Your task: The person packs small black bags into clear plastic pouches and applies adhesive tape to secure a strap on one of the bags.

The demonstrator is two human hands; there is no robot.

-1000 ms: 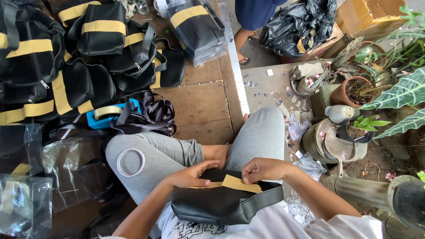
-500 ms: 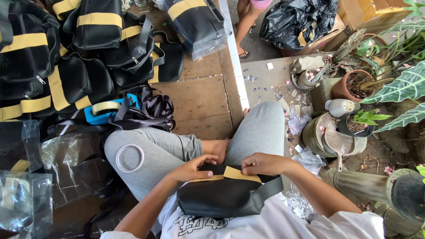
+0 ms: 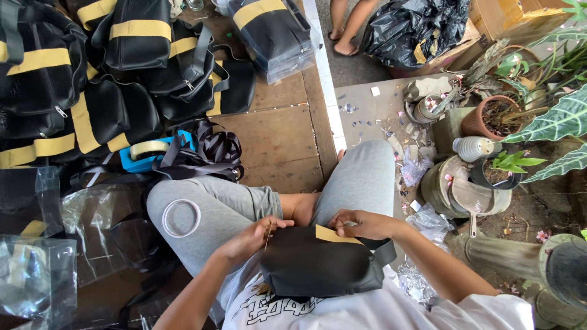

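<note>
A black bag (image 3: 318, 266) with a yellow stripe lies in my lap, between my grey-trousered knees. My left hand (image 3: 254, 237) pinches its upper left edge, with a thin strand showing at the fingertips. My right hand (image 3: 361, 223) grips the upper right edge, beside the yellow stripe. A white tape ring (image 3: 181, 217) rests on my left thigh.
A pile of black-and-yellow bags (image 3: 92, 73) fills the upper left. Black straps (image 3: 208, 153) and a blue tape dispenser (image 3: 143, 156) lie by my knee. Clear plastic sleeves (image 3: 36, 269) sit at left. Potted plants (image 3: 489, 116) and a black rubbish bag (image 3: 416, 30) stand at right. Another person's feet (image 3: 342, 36) are at the top.
The bag has come up higher in my lap and turned, and both hands now sit closer on its top edge. The other person's feet have shifted at the top.
</note>
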